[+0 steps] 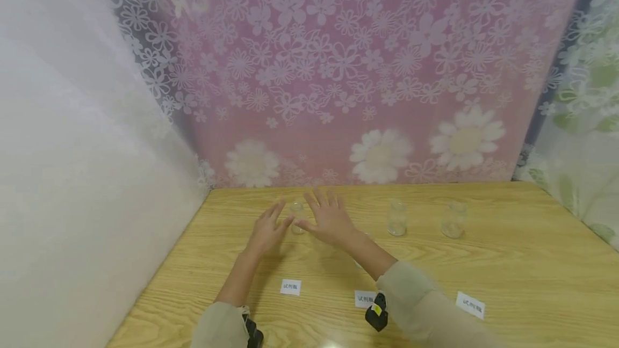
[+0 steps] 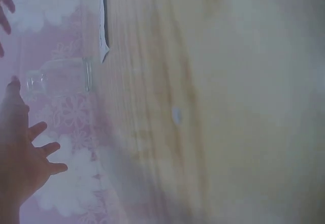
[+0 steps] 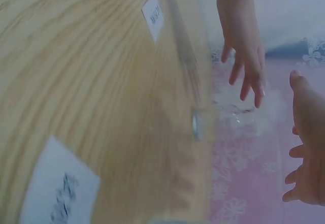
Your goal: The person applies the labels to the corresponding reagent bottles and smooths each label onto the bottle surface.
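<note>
Both hands are raised around a clear glass bottle (image 1: pixel 297 224) that stands upright near the back of the wooden table. My left hand (image 1: pixel 266 234) is on the bottle's left side, fingers extended and thumb toward it. On the other side, my right hand (image 1: pixel 331 222) has its fingers spread, the thumb overlapping the bottle in the head view. In the left wrist view a gap shows between the left hand (image 2: pixel 25 148) and the bottle (image 2: pixel 61 77). From the right wrist, the bottle's base (image 3: pixel 197 125) shows below the left hand (image 3: pixel 245 56), and the right hand (image 3: pixel 310 142) holds nothing.
Two more clear glass bottles, one (image 1: pixel 397 220) and another (image 1: pixel 453 221), stand to the right. A further glass piece is mostly hidden behind my right forearm. Nearer lie three printed cards, left (image 1: pixel 290 287), middle (image 1: pixel 364 298) and right (image 1: pixel 470 305). Flowered curtain (image 1: pixel 309 138) hangs behind.
</note>
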Available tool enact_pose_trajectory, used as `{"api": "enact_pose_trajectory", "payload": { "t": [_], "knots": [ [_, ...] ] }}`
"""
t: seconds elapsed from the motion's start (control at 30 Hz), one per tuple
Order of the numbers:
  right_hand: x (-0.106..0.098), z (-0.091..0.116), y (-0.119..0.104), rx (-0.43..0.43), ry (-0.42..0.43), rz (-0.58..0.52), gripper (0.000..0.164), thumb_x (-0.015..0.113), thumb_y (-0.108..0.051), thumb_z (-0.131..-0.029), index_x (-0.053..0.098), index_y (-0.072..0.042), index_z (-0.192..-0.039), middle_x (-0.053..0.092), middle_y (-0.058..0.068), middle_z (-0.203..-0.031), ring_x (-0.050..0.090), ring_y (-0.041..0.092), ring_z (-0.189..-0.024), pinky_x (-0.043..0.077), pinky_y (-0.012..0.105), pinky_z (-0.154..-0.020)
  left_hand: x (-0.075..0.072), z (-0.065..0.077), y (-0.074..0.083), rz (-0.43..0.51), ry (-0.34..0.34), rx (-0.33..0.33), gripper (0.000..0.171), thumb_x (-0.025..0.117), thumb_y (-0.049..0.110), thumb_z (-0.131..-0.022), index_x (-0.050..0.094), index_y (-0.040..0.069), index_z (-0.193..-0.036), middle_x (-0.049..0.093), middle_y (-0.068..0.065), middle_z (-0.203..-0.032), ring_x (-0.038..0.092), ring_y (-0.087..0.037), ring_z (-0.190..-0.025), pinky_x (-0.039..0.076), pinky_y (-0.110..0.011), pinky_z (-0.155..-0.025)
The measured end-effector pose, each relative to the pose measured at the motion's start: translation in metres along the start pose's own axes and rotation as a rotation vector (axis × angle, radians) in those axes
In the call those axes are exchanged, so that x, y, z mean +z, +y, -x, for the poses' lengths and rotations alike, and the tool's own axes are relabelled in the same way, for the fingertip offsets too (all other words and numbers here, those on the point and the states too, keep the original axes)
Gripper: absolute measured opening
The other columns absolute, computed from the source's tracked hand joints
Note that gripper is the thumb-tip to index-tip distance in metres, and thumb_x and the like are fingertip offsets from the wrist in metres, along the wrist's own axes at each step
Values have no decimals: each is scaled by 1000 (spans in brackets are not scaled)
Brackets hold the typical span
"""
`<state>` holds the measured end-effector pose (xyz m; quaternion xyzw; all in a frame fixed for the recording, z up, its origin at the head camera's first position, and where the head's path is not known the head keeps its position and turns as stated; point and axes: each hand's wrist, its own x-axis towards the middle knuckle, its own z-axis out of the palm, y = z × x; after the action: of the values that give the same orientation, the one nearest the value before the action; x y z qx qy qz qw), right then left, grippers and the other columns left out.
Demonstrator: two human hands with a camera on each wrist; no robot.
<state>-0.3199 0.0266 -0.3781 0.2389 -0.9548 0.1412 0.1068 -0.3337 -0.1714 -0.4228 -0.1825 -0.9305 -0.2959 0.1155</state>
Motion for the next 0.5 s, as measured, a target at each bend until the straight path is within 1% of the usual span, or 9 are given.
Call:
{"api": "enact_pose_trajectory", "payload": {
  "t": [0.1, 0.23, 0.37, 0.5],
  "knots": [
    [12, -5, -3, 21, 9, -69, 76, 37, -61, -90, 26, -9, -145, 19, 16, -148, 12, 43, -132, 12, 59, -102, 3, -3, -4, 7, -3, 11, 58, 38, 44, -97, 30, 10, -143, 31, -21, -142, 26, -45, -127, 21, -64, -97],
    [24, -8, -4, 48, 13, -121, 69, 41, -53, -93, 31, -4, -141, 27, 20, -144, 20, 45, -129, 18, 60, -100, 7, -5, -6, 22, 2, 23, 54, 41, 41, -97, 35, 10, -141, 35, -21, -139, 28, -44, -125, 23, -63, -97],
    [35, -10, -4, 69, -4, -206, 64, 44, -44, -95, 33, 1, -138, 33, 24, -139, 27, 45, -126, 22, 57, -101, 10, -7, -9, 35, 18, 45, 48, 44, 34, -97, 41, 7, -137, 42, -19, -135, 34, -41, -124, 25, -58, -98],
    [44, -13, -2, 80, 7, -290, 57, 47, -36, -96, 37, 4, -135, 39, 24, -135, 36, 41, -123, 31, 52, -98, 14, -8, -12, 54, 21, 71, 45, 46, 29, -97, 43, 3, -135, 45, -18, -133, 37, -38, -122, 29, -54, -99]
  ]
}}
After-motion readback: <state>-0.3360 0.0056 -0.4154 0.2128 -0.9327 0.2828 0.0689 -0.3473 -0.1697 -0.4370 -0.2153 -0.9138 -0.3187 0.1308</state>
